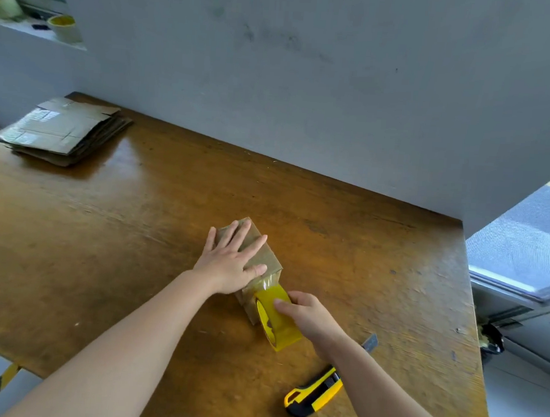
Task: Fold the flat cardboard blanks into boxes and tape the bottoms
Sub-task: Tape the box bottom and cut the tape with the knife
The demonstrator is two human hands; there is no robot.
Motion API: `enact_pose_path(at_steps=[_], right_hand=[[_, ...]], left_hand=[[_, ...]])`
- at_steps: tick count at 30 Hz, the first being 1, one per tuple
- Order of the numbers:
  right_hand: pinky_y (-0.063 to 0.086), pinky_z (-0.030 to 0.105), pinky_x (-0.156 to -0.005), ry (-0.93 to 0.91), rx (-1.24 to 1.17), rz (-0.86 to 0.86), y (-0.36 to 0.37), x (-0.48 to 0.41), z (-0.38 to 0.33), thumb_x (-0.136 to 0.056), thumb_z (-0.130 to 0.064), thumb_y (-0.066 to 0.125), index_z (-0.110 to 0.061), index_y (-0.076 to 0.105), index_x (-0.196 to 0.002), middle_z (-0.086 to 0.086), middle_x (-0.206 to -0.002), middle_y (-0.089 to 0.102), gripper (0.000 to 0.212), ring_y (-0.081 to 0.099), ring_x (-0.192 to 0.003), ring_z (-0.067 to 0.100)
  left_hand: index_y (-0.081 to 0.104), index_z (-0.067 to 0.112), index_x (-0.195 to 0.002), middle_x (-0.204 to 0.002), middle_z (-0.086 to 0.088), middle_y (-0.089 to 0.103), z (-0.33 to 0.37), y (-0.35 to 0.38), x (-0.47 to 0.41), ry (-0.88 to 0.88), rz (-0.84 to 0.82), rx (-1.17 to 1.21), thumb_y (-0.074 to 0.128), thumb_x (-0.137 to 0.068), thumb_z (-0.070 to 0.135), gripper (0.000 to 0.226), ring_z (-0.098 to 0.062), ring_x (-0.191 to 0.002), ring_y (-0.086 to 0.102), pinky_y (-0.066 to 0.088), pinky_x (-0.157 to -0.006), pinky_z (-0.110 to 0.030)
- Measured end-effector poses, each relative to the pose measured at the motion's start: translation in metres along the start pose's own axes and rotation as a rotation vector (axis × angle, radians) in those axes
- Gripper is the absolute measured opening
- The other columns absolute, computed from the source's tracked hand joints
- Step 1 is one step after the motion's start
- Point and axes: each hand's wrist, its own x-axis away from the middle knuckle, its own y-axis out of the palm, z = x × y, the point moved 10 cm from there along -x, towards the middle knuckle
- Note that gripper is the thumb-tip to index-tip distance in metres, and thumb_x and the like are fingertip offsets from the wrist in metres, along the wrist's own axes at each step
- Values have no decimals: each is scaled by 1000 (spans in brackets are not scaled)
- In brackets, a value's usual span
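Note:
A small folded cardboard box [265,256] lies on the wooden table [135,231] near the middle. My left hand [231,260] presses flat on its top with the fingers spread. My right hand [308,315] grips a yellow tape roll [275,319] held against the near end of the box. A strip of clear tape [266,284] runs from the roll onto that end. A stack of flat cardboard blanks [64,130] lies at the table's far left corner.
A yellow and black utility knife [314,393] with its blade out lies on the table under my right forearm. A grey wall [307,96] rises right behind the table. Another tape roll [65,27] stands on a ledge at the top left.

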Motion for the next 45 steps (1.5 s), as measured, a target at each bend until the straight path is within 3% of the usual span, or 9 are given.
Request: enact_pose_path(at_steps=[12, 16, 20, 23, 28, 32, 35, 39, 45], right_hand=[[50, 25, -45, 214, -63, 56, 18, -6, 2, -92, -33, 58, -4, 52, -98, 12, -65, 65, 30, 61, -44, 20], [47, 17, -48, 187, 27, -3, 20, -2, 0, -95, -52, 50, -18, 46, -107, 0, -74, 65, 37, 63, -58, 10], [49, 30, -89, 116, 45, -82, 31, 2, 4, -85, -54, 63, -25, 48, -124, -4, -113, 61, 51, 59, -102, 15], [47, 25, -79, 46, -1, -60, 27, 8, 0, -85, -47, 67, -29, 43, -120, -8, -111, 57, 46, 56, -99, 10], [53, 33, -84, -52, -64, 14, 22, 12, -2, -85, -47, 69, -25, 53, -114, -2, -105, 65, 39, 62, -96, 16], [55, 43, -88, -74, -122, 45, 27, 14, 1, -82, -46, 73, -25, 58, -109, 2, -101, 69, 37, 66, -95, 22], [55, 41, -89, -69, -153, 49, 28, 13, 4, -82, -43, 73, -26, 57, -112, -1, -102, 68, 38, 65, -96, 19], [52, 26, -74, -66, -160, 11, 32, 18, -2, -86, -33, 70, -29, 57, -104, -1, -100, 68, 22, 64, -91, 14], [46, 34, -67, -77, 44, 312, -13, 28, 8, -90, -36, 54, -20, 58, -96, -2, -87, 62, 18, 57, -80, 17]], left_hand=[[-17, 38, -149, -154, -3, -34, 2, -7, 0, 68, -6, -86, 32, -77, 84, 99, -25, -141, -31, -17, -112, -57], [-10, 30, -152, -159, -10, -21, 12, -13, 2, 42, 113, -128, 48, -79, 72, 101, -30, -144, -23, -13, -111, -60], [-6, 30, -152, -159, -10, -20, 17, -9, -2, 13, 114, -84, 56, -80, 63, 101, -30, -145, -22, -7, -110, -65], [-3, 31, -152, -159, -7, -19, 23, -13, -1, 61, 135, -85, 55, -84, 58, 93, -30, -145, -20, -5, -112, -65], [51, 25, -137, -149, -12, 36, 21, -38, 42, 102, 610, 96, 67, -81, 51, 64, -30, -139, 30, 25, -111, -52], [53, 12, -104, -107, -7, 52, -13, -22, 95, -204, 967, 732, 55, -92, 29, 21, -20, -101, 47, 48, -84, -37], [54, 13, -91, -92, -3, 59, -16, 32, 99, -508, 665, 1134, 49, -97, 29, 18, -19, -86, 56, 47, -74, -35], [60, 21, -100, -99, 3, 62, 17, 68, 84, -545, 225, 1460, 50, -94, 47, 27, -15, -93, 58, 48, -79, -31], [69, 17, -99, -106, -7, 69, 20, 76, 69, -628, 149, 1685, 70, -84, 23, 16, -25, -101, 63, 50, -94, -46]])
